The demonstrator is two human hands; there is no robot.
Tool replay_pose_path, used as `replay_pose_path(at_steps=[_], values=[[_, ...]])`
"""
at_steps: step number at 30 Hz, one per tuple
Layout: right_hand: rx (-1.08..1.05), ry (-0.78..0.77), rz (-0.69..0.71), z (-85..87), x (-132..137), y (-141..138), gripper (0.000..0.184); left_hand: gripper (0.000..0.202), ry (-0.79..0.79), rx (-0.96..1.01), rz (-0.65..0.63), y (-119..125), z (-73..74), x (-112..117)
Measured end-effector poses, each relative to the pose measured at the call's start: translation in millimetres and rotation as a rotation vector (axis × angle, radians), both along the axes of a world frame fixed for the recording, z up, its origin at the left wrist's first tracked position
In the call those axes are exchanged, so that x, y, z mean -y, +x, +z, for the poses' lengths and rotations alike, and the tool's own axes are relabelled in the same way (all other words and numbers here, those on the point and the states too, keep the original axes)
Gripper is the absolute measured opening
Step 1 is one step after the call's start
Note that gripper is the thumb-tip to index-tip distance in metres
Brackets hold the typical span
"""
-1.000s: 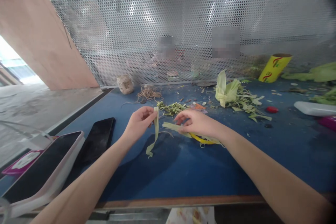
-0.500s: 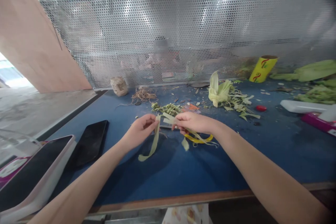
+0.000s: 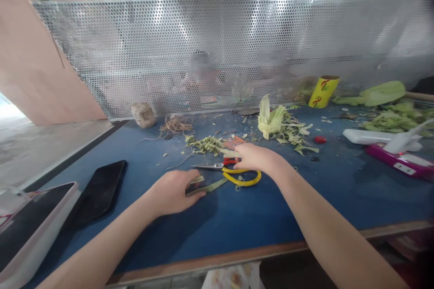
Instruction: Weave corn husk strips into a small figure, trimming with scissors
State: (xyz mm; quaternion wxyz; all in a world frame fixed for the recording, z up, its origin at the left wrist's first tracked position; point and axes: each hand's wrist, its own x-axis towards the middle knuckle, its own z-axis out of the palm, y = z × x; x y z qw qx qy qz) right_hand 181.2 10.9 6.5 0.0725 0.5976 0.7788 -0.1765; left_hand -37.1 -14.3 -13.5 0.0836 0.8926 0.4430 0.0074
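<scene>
My left hand (image 3: 179,192) is closed low over the blue table, with a pale green husk strip (image 3: 215,185) between thumb and fingers. The strip's free end reaches right, to the scissors. Over the scissors' handles, my right hand (image 3: 256,159) has curled fingers with a short pale husk strip (image 3: 231,153) at their tips; part of its grip is hidden. The scissors (image 3: 244,182), with yellow and red handles, lie on the table, blades pointing left. Just behind them is a small heap of knotted green strips (image 3: 206,144). A tied husk bundle (image 3: 271,119) stands further back.
A perforated metal screen (image 3: 220,31) edges the table's back. A twine ball (image 3: 143,114), loose fibres (image 3: 176,125) and a yellow roll (image 3: 323,92) stand before it. To the left lies a black phone (image 3: 101,187); to the right, a white glue gun (image 3: 369,137) and purple power strip (image 3: 400,160).
My left hand has moved down and left with its strip, apart from the right hand. My right hand has shifted slightly, uncovering the scissors. The view has turned a little right.
</scene>
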Motion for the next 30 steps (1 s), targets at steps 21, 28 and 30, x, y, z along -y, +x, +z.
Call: replay_pose_path(at_steps=[21, 28, 30], values=[[0.189, 0.173, 0.134, 3.9, 9.2, -4.0, 0.02, 0.025, 0.153, -0.148, -0.208, -5.3, -8.4, -3.2], [0.189, 0.071, 0.154, 2.8, 9.4, -3.4, 0.019, 0.03, 0.287, -0.152, -0.405, -4.4, -14.7, -8.9], [0.191, 0.074, 0.159, 1.3, 10.8, -7.4, 0.022, 0.032, 0.327, -0.142, -0.451, -4.6, -16.1, -9.8]])
